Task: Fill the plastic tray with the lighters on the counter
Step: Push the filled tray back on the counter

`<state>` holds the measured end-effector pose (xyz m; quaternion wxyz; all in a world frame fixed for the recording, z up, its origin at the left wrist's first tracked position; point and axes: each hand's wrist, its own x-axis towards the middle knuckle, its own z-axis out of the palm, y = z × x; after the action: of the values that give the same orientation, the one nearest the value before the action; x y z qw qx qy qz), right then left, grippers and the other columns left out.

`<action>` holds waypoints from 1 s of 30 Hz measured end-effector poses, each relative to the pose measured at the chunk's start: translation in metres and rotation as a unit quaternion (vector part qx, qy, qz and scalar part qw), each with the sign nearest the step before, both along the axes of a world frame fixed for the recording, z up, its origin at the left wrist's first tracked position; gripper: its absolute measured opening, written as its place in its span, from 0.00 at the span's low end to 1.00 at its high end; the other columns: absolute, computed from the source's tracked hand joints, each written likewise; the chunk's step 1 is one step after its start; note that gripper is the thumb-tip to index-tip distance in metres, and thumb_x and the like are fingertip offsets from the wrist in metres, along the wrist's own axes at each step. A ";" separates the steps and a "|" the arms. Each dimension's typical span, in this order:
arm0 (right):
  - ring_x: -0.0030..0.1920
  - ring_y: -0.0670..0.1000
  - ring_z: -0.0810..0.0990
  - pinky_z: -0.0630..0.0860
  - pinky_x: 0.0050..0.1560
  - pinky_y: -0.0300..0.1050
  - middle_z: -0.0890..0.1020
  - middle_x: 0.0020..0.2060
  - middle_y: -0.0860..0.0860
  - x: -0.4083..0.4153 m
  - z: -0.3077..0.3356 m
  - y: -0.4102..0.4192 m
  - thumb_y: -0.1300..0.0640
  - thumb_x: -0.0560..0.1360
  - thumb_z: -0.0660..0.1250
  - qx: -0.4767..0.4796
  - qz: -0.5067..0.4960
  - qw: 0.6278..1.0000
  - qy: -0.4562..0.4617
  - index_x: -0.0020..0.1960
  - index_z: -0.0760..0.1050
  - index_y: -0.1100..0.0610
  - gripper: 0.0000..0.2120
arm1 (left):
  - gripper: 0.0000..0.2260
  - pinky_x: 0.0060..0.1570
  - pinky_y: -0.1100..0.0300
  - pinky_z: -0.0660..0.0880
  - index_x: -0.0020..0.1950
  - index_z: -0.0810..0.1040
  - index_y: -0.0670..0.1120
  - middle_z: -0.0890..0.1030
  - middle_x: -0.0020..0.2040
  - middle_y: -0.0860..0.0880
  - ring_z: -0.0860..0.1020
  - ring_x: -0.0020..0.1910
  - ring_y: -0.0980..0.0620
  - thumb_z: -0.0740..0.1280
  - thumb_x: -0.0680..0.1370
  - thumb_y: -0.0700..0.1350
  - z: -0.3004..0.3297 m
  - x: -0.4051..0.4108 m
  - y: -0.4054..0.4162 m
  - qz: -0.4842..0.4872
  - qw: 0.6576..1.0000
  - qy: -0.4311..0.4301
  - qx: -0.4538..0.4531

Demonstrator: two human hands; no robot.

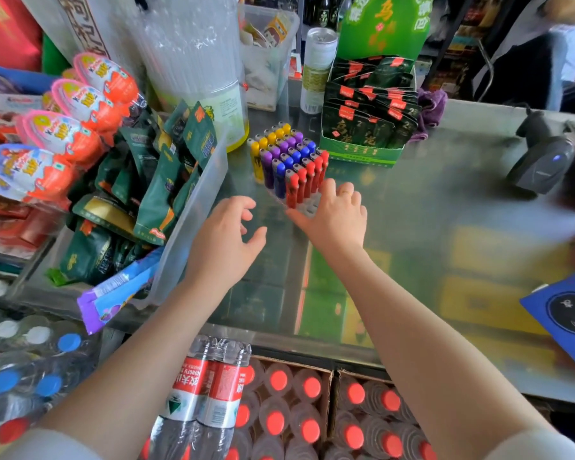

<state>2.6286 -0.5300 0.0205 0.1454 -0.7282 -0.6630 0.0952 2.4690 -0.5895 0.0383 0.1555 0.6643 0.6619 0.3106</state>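
Observation:
A clear plastic tray (311, 204) stands on the glass counter, holding upright lighters (287, 157) in rows of yellow, purple, blue and red. A few slots at its near right corner show no lighter. My right hand (334, 215) lies over that near corner, fingers spread, touching the tray beside the red lighters; I cannot see anything held in it. My left hand (226, 239) hovers just left of the tray, fingers curled apart, holding nothing. No loose lighters show on the counter.
A clear bin (193, 207) of green snack packets stands to the left, with chocolate eggs (80, 117) beyond it. A green box of dark sachets (369, 117), a can (317, 68) and a barcode scanner (541, 161) stand behind and to the right. Bottled water (279, 403) sits below the counter edge.

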 end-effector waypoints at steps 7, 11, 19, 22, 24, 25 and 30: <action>0.57 0.61 0.70 0.70 0.53 0.54 0.73 0.56 0.59 0.014 0.004 0.005 0.33 0.68 0.62 -0.003 0.103 0.993 -0.059 0.59 0.66 0.56 0.31 | 0.12 0.41 0.51 0.75 0.55 0.74 0.43 0.75 0.51 0.51 0.74 0.38 0.52 0.67 0.73 0.44 0.002 -0.002 0.014 0.012 1.000 -0.005 0.007; 0.50 0.62 0.74 0.72 0.42 0.52 0.76 0.48 0.60 0.028 -0.001 0.009 0.48 0.73 0.65 0.050 0.172 0.983 -0.024 0.53 0.71 0.60 0.16 | 0.11 0.40 0.51 0.76 0.55 0.74 0.43 0.75 0.50 0.52 0.74 0.38 0.52 0.66 0.74 0.44 0.005 -0.001 0.022 0.001 1.000 0.001 0.017; 0.43 0.62 0.78 0.65 0.32 0.46 0.78 0.42 0.60 -0.005 -0.009 0.022 0.50 0.74 0.64 0.092 0.185 0.978 -0.021 0.53 0.70 0.60 0.15 | 0.11 0.40 0.49 0.77 0.54 0.74 0.43 0.78 0.50 0.49 0.76 0.39 0.51 0.66 0.74 0.44 0.006 -0.007 0.026 0.006 1.000 0.011 0.013; 0.47 0.61 0.78 0.67 0.34 0.47 0.78 0.46 0.59 -0.015 -0.009 0.034 0.49 0.75 0.62 0.080 0.162 0.983 -0.027 0.55 0.68 0.59 0.15 | 0.11 0.39 0.50 0.76 0.54 0.75 0.43 0.78 0.50 0.49 0.76 0.38 0.51 0.66 0.74 0.44 0.007 -0.007 0.028 0.005 1.000 0.015 0.019; 0.48 0.61 0.77 0.67 0.34 0.48 0.78 0.47 0.59 -0.019 -0.009 0.044 0.49 0.75 0.61 0.072 0.148 0.986 -0.027 0.55 0.67 0.58 0.15 | 0.11 0.39 0.51 0.76 0.54 0.75 0.43 0.78 0.49 0.50 0.75 0.38 0.52 0.67 0.73 0.44 0.007 -0.006 0.029 0.004 1.000 0.011 0.019; 0.49 0.61 0.77 0.68 0.34 0.48 0.77 0.48 0.59 -0.020 -0.009 0.048 0.49 0.75 0.61 0.069 0.143 0.987 -0.025 0.55 0.67 0.58 0.15 | 0.11 0.39 0.52 0.76 0.54 0.75 0.43 0.78 0.49 0.50 0.75 0.38 0.52 0.67 0.73 0.44 0.006 -0.006 0.030 0.006 1.000 0.007 0.020; 0.48 0.62 0.77 0.68 0.33 0.49 0.76 0.50 0.59 -0.020 -0.008 0.066 0.48 0.76 0.61 0.060 0.124 0.990 -0.031 0.57 0.66 0.58 0.15 | 0.10 0.38 0.52 0.76 0.53 0.75 0.43 0.78 0.49 0.50 0.75 0.38 0.52 0.67 0.73 0.44 0.005 -0.006 0.033 0.001 1.000 0.004 0.019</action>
<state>2.6090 -0.4640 0.0129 0.1554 -0.6326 -0.7571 0.0497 2.4632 -0.5568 0.0431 0.1394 0.6677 0.6572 0.3206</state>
